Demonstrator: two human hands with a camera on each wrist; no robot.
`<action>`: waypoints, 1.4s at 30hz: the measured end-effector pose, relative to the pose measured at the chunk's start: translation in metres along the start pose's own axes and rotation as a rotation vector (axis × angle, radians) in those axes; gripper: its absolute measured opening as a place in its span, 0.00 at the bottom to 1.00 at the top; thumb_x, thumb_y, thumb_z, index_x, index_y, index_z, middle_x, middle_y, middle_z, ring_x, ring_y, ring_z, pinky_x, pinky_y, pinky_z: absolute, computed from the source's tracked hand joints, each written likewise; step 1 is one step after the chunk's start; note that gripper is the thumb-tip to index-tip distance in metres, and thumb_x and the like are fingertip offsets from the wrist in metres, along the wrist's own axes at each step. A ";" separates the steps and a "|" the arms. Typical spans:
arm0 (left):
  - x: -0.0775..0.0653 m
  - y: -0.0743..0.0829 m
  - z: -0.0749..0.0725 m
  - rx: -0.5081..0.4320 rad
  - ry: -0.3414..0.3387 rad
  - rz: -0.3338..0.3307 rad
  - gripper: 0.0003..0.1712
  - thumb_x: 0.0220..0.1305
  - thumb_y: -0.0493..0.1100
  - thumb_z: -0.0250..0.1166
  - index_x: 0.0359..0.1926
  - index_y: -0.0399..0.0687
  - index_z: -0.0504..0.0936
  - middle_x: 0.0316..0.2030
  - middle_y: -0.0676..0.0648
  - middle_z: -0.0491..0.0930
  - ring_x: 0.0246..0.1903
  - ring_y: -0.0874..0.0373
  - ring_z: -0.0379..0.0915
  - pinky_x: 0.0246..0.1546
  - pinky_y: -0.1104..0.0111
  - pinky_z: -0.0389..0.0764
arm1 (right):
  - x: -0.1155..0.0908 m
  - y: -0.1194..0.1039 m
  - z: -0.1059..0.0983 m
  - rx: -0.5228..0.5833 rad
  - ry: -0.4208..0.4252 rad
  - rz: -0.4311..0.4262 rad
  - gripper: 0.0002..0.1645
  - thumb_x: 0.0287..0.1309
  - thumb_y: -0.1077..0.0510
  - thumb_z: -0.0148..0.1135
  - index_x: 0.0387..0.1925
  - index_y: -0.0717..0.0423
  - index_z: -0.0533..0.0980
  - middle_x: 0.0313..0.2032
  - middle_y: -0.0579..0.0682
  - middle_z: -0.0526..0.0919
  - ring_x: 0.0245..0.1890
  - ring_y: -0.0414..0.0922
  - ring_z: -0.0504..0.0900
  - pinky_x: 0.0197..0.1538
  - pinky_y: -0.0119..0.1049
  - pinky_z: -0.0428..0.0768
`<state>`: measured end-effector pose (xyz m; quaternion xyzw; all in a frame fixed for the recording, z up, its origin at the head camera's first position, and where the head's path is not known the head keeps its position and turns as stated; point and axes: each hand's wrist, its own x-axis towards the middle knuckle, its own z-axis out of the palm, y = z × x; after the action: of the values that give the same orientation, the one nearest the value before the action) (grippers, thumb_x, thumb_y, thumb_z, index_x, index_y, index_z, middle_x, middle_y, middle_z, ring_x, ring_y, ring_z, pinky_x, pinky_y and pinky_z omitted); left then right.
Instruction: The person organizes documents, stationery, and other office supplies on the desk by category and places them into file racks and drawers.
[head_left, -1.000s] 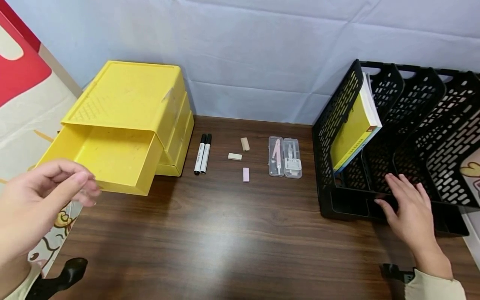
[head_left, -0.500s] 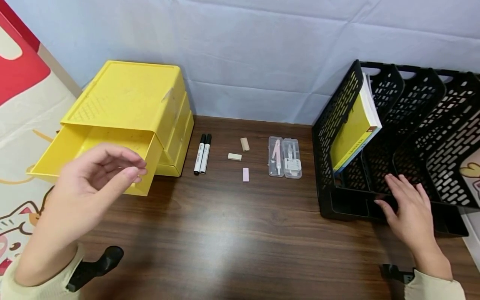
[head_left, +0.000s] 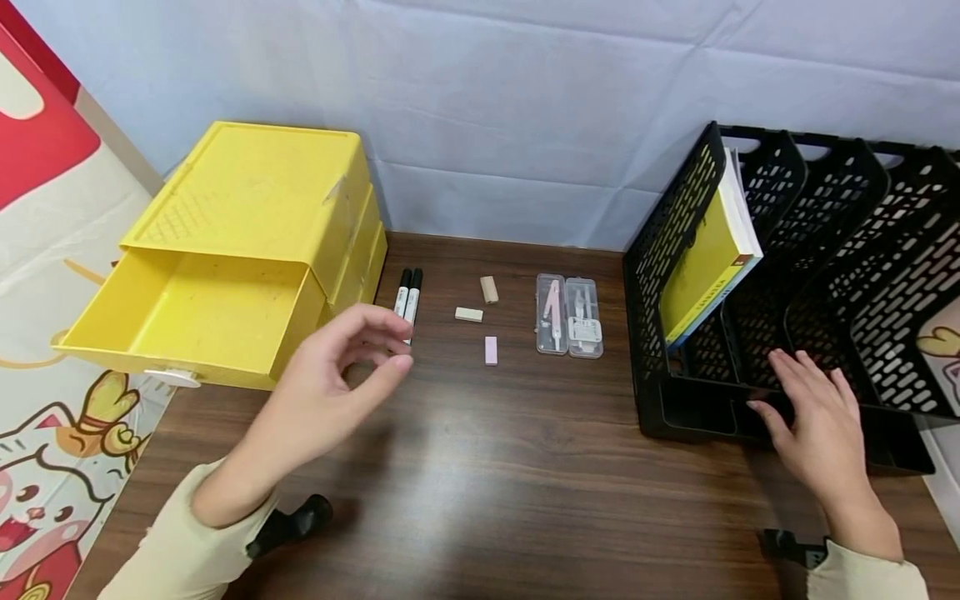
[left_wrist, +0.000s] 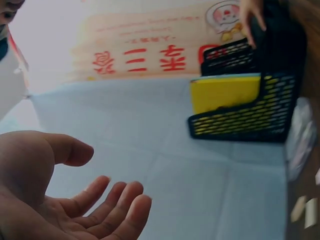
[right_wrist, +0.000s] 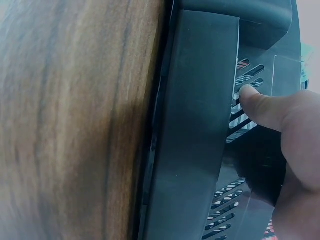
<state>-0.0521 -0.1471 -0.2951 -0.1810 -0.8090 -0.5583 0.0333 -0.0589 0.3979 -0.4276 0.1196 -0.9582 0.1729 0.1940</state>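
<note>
My left hand (head_left: 341, 387) hovers over the table in front of two whiteboard markers (head_left: 409, 296), partly covering their lower ends. Its fingers are loosely bent with a gap to the thumb, and nothing lies between them; the left wrist view shows the same. My right hand (head_left: 821, 425) rests at the front of a black file rack (head_left: 697, 408), fingers extended over its front compartments. A yellow book (head_left: 705, 267) stands in the rack's leftmost slot. Right of the markers lie a beige eraser (head_left: 490, 289), a white eraser (head_left: 468, 314) and a lilac eraser (head_left: 491, 351).
At the left stands a yellow drawer unit (head_left: 255, 183) with its top drawer (head_left: 210, 317) pulled out. A clear compass case (head_left: 569, 317) lies opened flat near the rack. Pale cloth (head_left: 510, 125) hangs behind the brown table (head_left: 510, 500).
My left hand has travelled right, from the front of the pulled-out drawer to the markers. The right hand stays in place on the rack.
</note>
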 end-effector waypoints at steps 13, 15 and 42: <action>0.045 -0.082 0.033 0.155 0.119 -0.108 0.13 0.67 0.34 0.65 0.51 0.37 0.79 0.46 0.42 0.81 0.42 0.51 0.80 0.43 0.56 0.83 | 0.000 -0.001 0.000 0.002 0.007 0.000 0.35 0.74 0.46 0.58 0.71 0.65 0.68 0.68 0.67 0.70 0.77 0.54 0.58 0.78 0.54 0.44; 0.050 -0.093 0.036 0.194 0.141 -0.123 0.13 0.66 0.35 0.65 0.51 0.36 0.79 0.45 0.40 0.81 0.42 0.49 0.80 0.45 0.55 0.82 | 0.000 -0.001 0.000 0.003 0.005 0.001 0.34 0.74 0.48 0.59 0.71 0.65 0.68 0.68 0.67 0.70 0.76 0.54 0.58 0.78 0.54 0.44; 0.081 -0.157 0.046 0.612 0.058 -0.438 0.34 0.62 0.25 0.58 0.70 0.27 0.65 0.60 0.25 0.71 0.60 0.30 0.69 0.63 0.46 0.71 | 0.000 -0.001 0.000 0.009 0.005 0.000 0.34 0.73 0.50 0.60 0.71 0.64 0.67 0.68 0.68 0.70 0.76 0.55 0.58 0.78 0.54 0.43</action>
<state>-0.1722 -0.1329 -0.4317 0.0302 -0.9566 -0.2895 -0.0115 -0.0586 0.3965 -0.4275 0.1200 -0.9569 0.1774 0.1961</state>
